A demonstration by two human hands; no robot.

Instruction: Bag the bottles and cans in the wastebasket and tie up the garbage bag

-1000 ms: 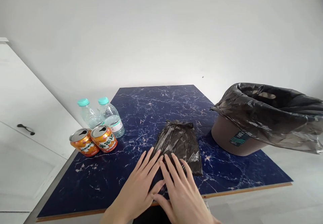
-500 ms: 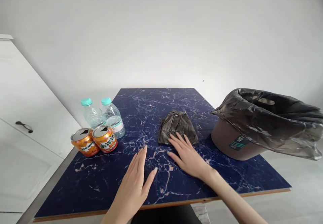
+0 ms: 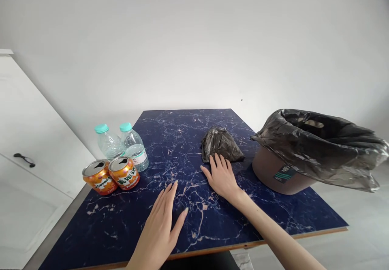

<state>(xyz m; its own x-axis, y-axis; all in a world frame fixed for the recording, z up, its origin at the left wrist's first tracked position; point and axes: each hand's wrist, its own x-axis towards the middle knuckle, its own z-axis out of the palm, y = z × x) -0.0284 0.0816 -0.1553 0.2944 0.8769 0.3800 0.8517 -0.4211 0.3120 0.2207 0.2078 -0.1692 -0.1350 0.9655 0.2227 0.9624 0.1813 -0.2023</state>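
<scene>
A folded black plastic bag [image 3: 221, 143] lies on the dark blue marbled table [image 3: 182, 140], near its far right side. My right hand [image 3: 221, 176] is stretched out flat with its fingertips on the bag's near edge. My left hand [image 3: 162, 225] rests flat and open on the tabletop closer to me, holding nothing. A brown bin [image 3: 273, 170] lined with a black bag [image 3: 322, 146] stands at the right of the table, beside the folded bag.
Two clear water bottles [image 3: 121, 145] with teal caps and two orange drink cans [image 3: 111, 174] stand at the table's left edge. A white cabinet [image 3: 27, 140] with a dark handle is at the left. A plain white wall lies behind.
My right hand has pushed the folded black bag away from me, toward the far right by the bin. My left hand has left the bag and lies flat on the table.
</scene>
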